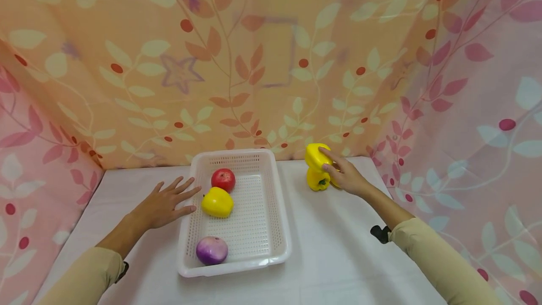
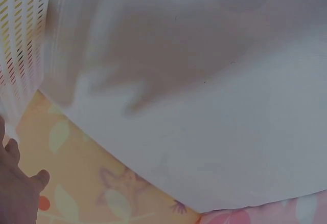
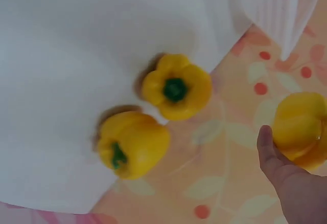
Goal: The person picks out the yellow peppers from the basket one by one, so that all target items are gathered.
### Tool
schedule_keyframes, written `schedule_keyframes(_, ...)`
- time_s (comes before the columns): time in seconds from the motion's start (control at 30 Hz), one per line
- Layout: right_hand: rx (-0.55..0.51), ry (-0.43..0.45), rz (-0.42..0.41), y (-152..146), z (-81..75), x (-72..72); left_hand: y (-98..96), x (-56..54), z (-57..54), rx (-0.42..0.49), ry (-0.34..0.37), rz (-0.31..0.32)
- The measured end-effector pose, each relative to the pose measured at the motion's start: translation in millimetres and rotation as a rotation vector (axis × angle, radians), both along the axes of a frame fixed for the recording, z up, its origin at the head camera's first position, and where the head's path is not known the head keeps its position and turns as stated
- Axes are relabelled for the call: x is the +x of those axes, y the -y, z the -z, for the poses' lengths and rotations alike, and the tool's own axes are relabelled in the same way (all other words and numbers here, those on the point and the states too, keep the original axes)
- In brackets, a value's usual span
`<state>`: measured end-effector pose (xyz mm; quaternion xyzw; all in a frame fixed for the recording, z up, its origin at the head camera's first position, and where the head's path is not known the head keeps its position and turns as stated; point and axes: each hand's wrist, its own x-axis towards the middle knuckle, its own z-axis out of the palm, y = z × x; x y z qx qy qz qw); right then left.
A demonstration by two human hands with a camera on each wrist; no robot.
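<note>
My right hand (image 1: pixel 348 178) holds a yellow bell pepper (image 1: pixel 317 156) raised over the back right of the table; in the right wrist view the thumb lies along the held pepper's side. Below it on the cloth are two more yellow bell peppers, one (image 3: pixel 177 87) with its green stem end showing, the other (image 3: pixel 134 144) beside it, mostly hidden by the hand in the head view. Fingers spread, my left hand (image 1: pixel 165 204) hovers at the left rim of a white plastic basket (image 1: pixel 282 229) and holds nothing.
Inside the basket, along its left side, lie a red round fruit (image 1: pixel 223 180), a yellow bell pepper (image 1: pixel 218 202) and a purple-and-white round vegetable (image 1: pixel 212 250). A white cloth (image 1: pixel 330 253) covers the table. Floral curtains (image 1: pixel 262 60) hang behind and at both sides.
</note>
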<state>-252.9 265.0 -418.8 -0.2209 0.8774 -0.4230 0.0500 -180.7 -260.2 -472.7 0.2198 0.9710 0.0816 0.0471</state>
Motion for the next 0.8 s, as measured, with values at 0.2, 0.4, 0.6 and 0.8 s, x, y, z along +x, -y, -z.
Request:
schedule_keyframes(0.2, 0.039, 0.004, 0.093, -30.1, 22.7, 4.6, -0.3, 0.0, 1.0, 0.001, -0.005, 0.002)
schedule_keyframes(0.4, 0.060, -0.004, 0.130, -55.3, 49.3, 10.5, -1.4, -0.5, 0.4, 0.003, -0.005, 0.004)
schedule_keyframes(0.6, 0.068, -0.011, 0.165, -72.1, 72.3, 17.6, -0.6, -1.3, 0.2, -0.005, -0.001, 0.006)
schedule_keyframes(0.8, 0.054, -0.022, 0.180, -78.1, 85.6, 23.7, 0.1, -1.7, 0.1, -0.004, 0.006, 0.002)
